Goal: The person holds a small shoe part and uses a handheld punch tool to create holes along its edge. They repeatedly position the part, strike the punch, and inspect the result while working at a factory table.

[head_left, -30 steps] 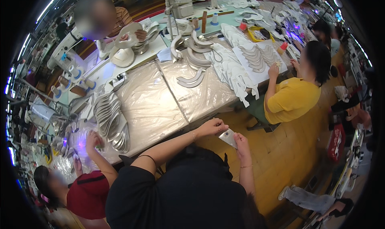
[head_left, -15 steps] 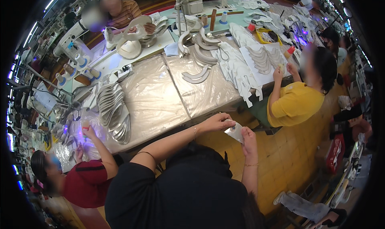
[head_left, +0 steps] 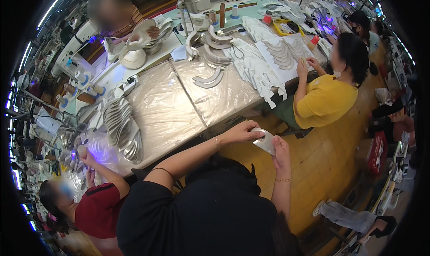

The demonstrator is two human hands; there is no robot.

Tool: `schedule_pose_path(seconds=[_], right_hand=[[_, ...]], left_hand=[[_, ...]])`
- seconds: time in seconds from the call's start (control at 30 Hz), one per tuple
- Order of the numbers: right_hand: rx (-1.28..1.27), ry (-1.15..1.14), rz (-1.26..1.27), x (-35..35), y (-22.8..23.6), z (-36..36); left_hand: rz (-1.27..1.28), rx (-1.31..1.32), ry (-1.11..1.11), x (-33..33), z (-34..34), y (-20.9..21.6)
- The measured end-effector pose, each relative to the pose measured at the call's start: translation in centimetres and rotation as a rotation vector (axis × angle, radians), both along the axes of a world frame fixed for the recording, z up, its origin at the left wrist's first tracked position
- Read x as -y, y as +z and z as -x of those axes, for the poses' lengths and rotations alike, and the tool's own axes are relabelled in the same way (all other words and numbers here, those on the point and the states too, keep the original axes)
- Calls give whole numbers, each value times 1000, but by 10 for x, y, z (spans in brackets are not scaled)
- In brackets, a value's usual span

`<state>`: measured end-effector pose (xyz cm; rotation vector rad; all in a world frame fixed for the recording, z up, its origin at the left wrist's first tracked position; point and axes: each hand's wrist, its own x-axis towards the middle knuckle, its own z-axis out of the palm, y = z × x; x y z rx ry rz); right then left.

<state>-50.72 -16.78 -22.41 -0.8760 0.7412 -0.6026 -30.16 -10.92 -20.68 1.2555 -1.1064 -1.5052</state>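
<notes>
In front of me, past the table's near edge, I hold a small curved pale-grey piece (head_left: 265,143), shiny and flat like a cut shoe part. Fingers of my left hand (head_left: 244,131) pinch its upper left end, where a small dark spot shows. At its lower right end, my right hand (head_left: 281,154) grips it with the thumb on top. The piece is tilted and clear of the table. What lies behind it in my fingers is hidden.
A plastic-covered table (head_left: 163,106) stands ahead. It bears a fanned stack of grey pieces (head_left: 118,126), curved strips (head_left: 209,79) and white cut pieces (head_left: 255,63). A co-worker in yellow (head_left: 324,99) sits right, another in dark red (head_left: 96,209) left, a third across the table.
The piece in my hands has turned slightly and shows more of its broad, rounded face. The view has shifted, so the table sits a little higher and further left.
</notes>
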Motion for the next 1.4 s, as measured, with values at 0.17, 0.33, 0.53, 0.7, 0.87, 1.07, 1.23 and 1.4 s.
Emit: schedule_pose_path(seconds=[0.17, 0.33, 0.53, 0.7, 0.87, 1.07, 1.23, 1.4], right_hand=[[-24, -31, -8, 0, 3, 9], [-13, -5, 5, 1, 7, 20], [-11, -62, -1, 1, 19, 28], [-81, -73, 77, 4, 25, 39], [-225, -57, 138, 10, 24, 36], [-374, 41, 130, 1, 11, 26], [-384, 130, 128, -10, -7, 11], [-411, 213, 174, -15, -13, -8]], left_hand=[[1, 28, -12, 3, 9, 3], [-18, 28, -29, 7, 18, 4], [-58, 31, -56, 12, 27, 7], [-68, -5, -63, 18, 37, 11], [-36, -14, -63, 21, 30, 6], [-43, 87, -155, 13, 9, -12], [-236, 67, -66, 5, -57, -33], [-256, -243, 507, 9, -209, -49]])
